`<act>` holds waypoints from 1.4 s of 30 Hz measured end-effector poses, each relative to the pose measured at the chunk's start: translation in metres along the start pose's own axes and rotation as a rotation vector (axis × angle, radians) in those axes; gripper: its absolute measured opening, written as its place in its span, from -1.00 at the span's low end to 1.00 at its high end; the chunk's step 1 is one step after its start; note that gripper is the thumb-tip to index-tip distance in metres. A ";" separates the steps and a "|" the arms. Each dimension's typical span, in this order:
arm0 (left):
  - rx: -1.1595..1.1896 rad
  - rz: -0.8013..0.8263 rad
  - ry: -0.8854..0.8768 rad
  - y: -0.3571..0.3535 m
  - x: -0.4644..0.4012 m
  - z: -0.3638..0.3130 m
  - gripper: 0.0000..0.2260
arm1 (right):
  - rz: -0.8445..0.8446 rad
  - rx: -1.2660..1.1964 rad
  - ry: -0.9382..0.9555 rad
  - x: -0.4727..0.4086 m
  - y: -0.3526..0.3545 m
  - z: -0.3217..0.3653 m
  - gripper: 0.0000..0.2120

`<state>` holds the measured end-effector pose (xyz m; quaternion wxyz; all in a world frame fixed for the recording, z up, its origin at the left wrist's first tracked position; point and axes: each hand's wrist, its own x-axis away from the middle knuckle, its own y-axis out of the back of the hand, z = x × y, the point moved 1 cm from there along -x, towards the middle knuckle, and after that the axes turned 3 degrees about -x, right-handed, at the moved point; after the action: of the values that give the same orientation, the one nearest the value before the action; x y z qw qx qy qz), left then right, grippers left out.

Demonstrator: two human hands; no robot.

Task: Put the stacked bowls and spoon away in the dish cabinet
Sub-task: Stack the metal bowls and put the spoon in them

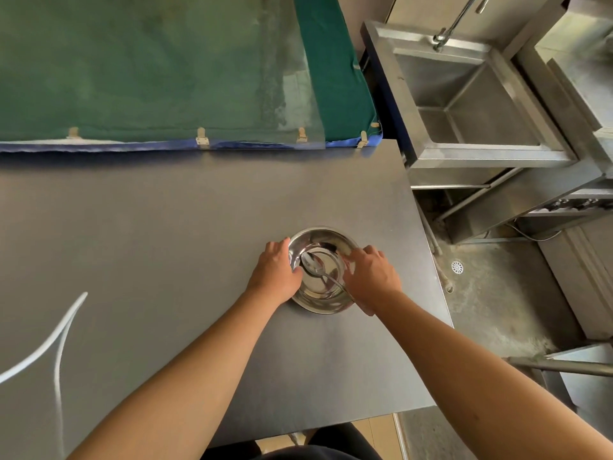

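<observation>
The stacked steel bowls (326, 242) sit on the dark grey table (166, 234), near its right edge. A metal spoon (313, 264) lies inside the top bowl, with its handle running toward the lower right rim. My left hand (275, 272) grips the left rim of the bowls, thumb over the edge. On the right rim is my right hand (371, 277), fingers curled over the edge by the spoon handle. The dish cabinet is out of view.
A green cloth-covered surface (149, 68) borders the table's far side. A steel sink (464, 94) with a tap stands to the right, across a gap. Below it lies a concrete floor with a drain (457, 267). A white line (59, 336) marks the table's left part.
</observation>
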<state>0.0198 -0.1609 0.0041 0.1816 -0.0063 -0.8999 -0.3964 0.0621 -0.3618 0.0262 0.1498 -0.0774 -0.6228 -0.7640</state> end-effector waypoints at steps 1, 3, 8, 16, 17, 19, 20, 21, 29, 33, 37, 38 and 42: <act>-0.005 0.002 -0.006 -0.001 0.000 -0.001 -0.42 | -0.017 -0.016 -0.011 0.001 0.000 -0.004 -0.61; -0.009 0.014 -0.003 -0.002 0.000 -0.004 -0.40 | 0.003 -0.056 -0.053 0.004 0.000 -0.010 -0.58; 0.003 0.041 0.034 -0.007 -0.001 -0.008 -0.36 | 0.095 -0.207 -0.185 0.005 -0.005 -0.013 -0.56; 0.016 0.059 0.089 -0.010 -0.002 -0.011 -0.34 | 0.101 -0.376 -0.292 0.008 -0.007 -0.006 -0.62; 0.019 0.062 0.096 -0.010 -0.002 -0.011 -0.33 | 0.101 -0.391 -0.300 0.008 -0.007 -0.005 -0.64; 0.022 0.069 0.106 -0.009 0.000 -0.011 -0.33 | 0.094 -0.415 -0.309 0.012 -0.006 -0.004 -0.66; 0.022 0.070 0.110 -0.009 0.001 -0.010 -0.33 | 0.088 -0.420 -0.310 0.014 -0.007 -0.004 -0.68; 0.024 0.071 0.110 -0.009 0.003 -0.010 -0.34 | 0.080 -0.426 -0.312 0.016 -0.007 -0.004 -0.70; 0.015 0.067 0.017 0.007 0.020 -0.018 -0.34 | -0.018 -0.454 -0.329 0.046 0.004 0.001 -0.68; -0.012 0.079 -0.074 0.017 0.027 -0.039 -0.33 | -0.109 -0.453 -0.380 0.067 0.021 -0.001 -0.70; -0.061 0.116 -0.169 0.018 0.037 -0.073 -0.32 | -0.215 -0.463 -0.449 0.094 0.043 -0.018 -0.72; -0.069 0.124 -0.190 0.017 0.039 -0.082 -0.32 | -0.238 -0.462 -0.465 0.102 0.049 -0.024 -0.72; -0.083 0.187 -0.281 0.003 0.056 -0.128 -0.32 | -0.316 -0.491 -0.526 0.137 0.070 -0.061 -0.67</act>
<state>0.0097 -0.2578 0.1043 0.0897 -0.1530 -0.8948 -0.4098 -0.0401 -0.4521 0.1202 -0.1573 -0.2072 -0.4431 -0.8579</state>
